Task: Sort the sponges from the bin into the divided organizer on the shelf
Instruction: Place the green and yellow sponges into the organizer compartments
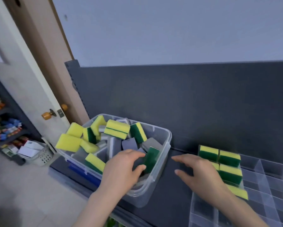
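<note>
Green-faced sponge (151,158) — likely light and soft, best squeezed across its sides — pinched by the left hand (126,167) in the bin (169,140); right hand (198,171) beside it, spread wide, empty.

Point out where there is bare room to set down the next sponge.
Free: organizer compartments right of the sorted sponges; also the shelf strip between bin and organizer, under the hovering right hand. Crowded: the bin, where the left hand grips a green-faced sponge.
</note>
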`<state>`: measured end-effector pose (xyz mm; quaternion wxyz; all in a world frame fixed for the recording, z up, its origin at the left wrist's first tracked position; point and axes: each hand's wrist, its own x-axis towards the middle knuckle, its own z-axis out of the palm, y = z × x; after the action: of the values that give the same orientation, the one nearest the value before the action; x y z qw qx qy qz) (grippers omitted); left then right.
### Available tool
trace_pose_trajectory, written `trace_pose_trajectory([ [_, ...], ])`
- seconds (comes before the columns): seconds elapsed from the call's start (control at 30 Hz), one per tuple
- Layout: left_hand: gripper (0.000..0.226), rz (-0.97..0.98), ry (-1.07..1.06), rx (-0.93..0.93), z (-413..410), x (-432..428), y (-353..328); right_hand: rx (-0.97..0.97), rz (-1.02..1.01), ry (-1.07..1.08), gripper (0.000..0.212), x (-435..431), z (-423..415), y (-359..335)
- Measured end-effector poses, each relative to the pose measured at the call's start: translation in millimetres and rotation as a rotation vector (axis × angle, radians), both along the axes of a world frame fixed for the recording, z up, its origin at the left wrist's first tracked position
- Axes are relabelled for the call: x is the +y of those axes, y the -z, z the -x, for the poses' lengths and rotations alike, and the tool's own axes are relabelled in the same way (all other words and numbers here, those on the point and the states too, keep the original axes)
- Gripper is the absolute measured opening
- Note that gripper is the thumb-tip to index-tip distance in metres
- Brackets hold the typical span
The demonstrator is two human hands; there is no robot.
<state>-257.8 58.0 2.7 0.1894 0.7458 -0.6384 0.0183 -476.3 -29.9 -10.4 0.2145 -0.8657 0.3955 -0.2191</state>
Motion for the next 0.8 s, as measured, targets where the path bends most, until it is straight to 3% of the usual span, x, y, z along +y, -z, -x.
trace_pose_trajectory([
  [0.4, 0.033, 0.052, -0.080, 0.016, -178.2, -23.2, -31.8, 0.035, 0.133, -0.068, 0.040, -20.6, -156.8, -38.2],
  [0.63, 0.038, -0.006, 0.063, 0.068, -242.1, -62.8, -23.6, 0.196, 0.207, -0.013, 0.050, -48.6, -253.5, -47.8],
  [0.8, 0.041, -0.064, 0.179, 0.124, -259.1, -91.8, -9.6, 0.268, 0.149, 0.072, 0.059, -58.3, -280.6, -35.9],
])
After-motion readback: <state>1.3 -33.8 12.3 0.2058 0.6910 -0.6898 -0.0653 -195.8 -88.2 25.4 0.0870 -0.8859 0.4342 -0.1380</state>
